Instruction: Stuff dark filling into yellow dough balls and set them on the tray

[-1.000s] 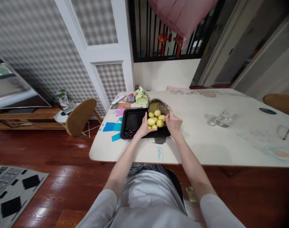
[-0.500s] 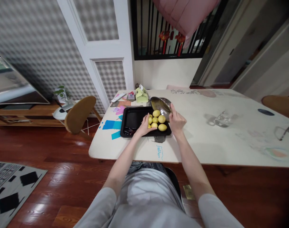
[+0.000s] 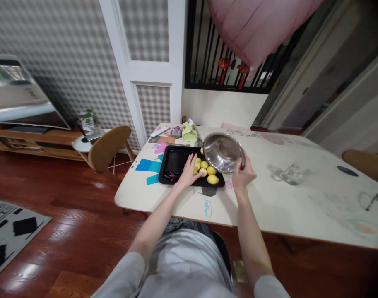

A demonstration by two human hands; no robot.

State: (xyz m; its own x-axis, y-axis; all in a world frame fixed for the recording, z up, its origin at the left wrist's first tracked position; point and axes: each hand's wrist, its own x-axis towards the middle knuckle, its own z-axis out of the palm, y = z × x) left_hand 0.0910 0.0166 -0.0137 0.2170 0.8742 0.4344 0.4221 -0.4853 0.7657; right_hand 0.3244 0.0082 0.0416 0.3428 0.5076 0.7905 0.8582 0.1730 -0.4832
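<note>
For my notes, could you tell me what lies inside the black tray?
Lemons at its right end, dark bits front-left; the left hand and steel bowl cover some.

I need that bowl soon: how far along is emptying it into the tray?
Done: the yellow pieces lie in the black tray, and the steel bowl looks empty. In hand: right hand holds it tilted; left hand rests against the pile. Left: setting the bowl down.

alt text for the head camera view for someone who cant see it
The right hand holds a tilted steel bowl above the edge of a black tray on a pale table. The left hand rests open against yellow fruits in the tray's right end.
</note>
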